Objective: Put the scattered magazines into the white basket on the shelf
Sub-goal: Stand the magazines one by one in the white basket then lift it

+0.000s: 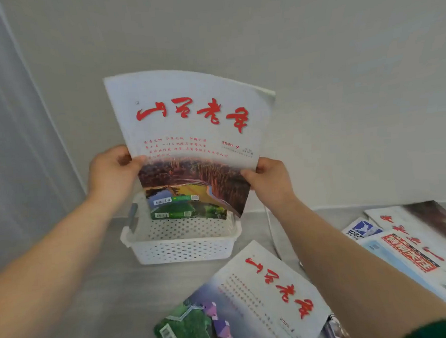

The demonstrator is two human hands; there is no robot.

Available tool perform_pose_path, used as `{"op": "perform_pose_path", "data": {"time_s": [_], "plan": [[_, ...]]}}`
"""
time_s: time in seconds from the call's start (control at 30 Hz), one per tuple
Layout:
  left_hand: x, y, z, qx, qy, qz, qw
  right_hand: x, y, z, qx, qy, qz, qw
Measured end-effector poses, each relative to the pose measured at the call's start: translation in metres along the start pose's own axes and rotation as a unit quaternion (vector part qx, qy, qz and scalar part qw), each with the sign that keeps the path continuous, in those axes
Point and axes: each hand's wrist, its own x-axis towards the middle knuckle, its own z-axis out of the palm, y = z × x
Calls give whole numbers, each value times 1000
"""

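Magazines (265, 298) on grey shelf (93, 296), white wall (340, 55)

grey shelf (93, 296) bears white basket (180, 248), scattered magazines (265, 298).

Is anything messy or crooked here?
Yes. Loose magazines lie crooked and overlapping on the grey surface beside the white basket. The held magazine, gripped by the left hand and right hand, curves at its top.

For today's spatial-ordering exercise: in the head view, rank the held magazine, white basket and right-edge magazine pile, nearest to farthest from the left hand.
1. The held magazine, gripped by the left hand.
2. The white basket, just below it.
3. The magazine pile, far right.
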Motion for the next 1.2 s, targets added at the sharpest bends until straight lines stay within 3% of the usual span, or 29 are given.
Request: {"op": "perform_pose_path", "data": {"time_s": [0.27,0.43,0.73,0.97,1.1,1.2], "plan": [[9,-55,15,21,10,-77,997,34,21,43,0,-25,46,999],[22,-67,9,48,14,-74,996,39,27,57,-17,-57,37,998],[15,-84,38,77,-32,-102,991,33,57,63,-109,-94,109,984],[23,-83,53,72,71,-96,990,37,58,70,-42,-32,114,992],[28,-83,58,43,2,-119,992,37,56,81,23,-78,112,990],[31,-83,64,28,-39,-81,996,42,54,87,32,-99,113,988]]}}
